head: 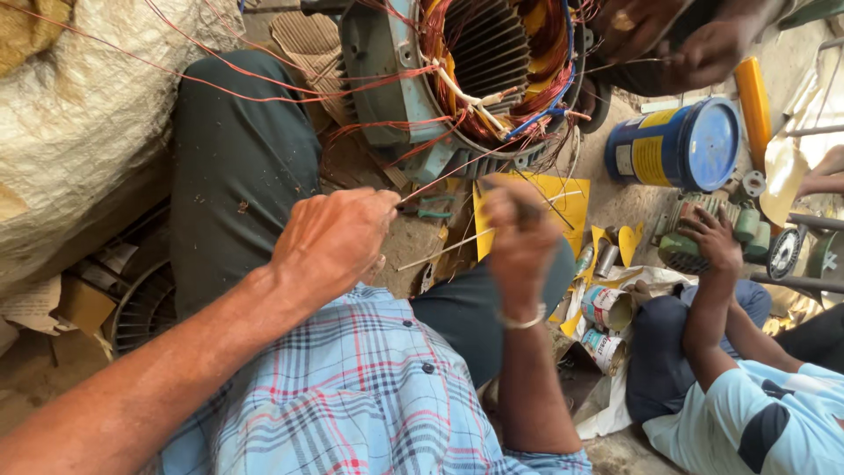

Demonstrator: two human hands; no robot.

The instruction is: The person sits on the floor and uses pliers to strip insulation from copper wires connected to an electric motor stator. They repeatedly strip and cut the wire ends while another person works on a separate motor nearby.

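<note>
Sacking [97, 123] of pale woven cloth fills the left of the workplace, with loose red wire strands [202, 84] trailing across it toward the motor. Below it lie a ribbed fan cover [145, 308] and scraps of cardboard.

Person's left hand [334, 239] is closed in a pinch on a thin copper wire [440, 180] that runs taut up to the motor stator [475, 79]. That stator lies on its side just beyond the knees, its bore open. Coils of copper winding [545, 40] already sit in the slots at the right of the bore, with white sleeved leads [470, 98] and a blue lead brought out at the front; by my judgement the winding is largely in place, while the lead ends remain loose and untied.

Right hand [520, 230] is fisted near a second thin strand; whether it grips that strand I cannot tell. Yellow insulating sheet [563, 202] lies on the ground beneath.

Further right stand a blue tin [681, 145] on its side and small cans [607, 308]. A co-worker's hand [714, 239] rests on a small green motor [703, 230]; another person's hands [677, 35] work at the stator's far rim.
</note>
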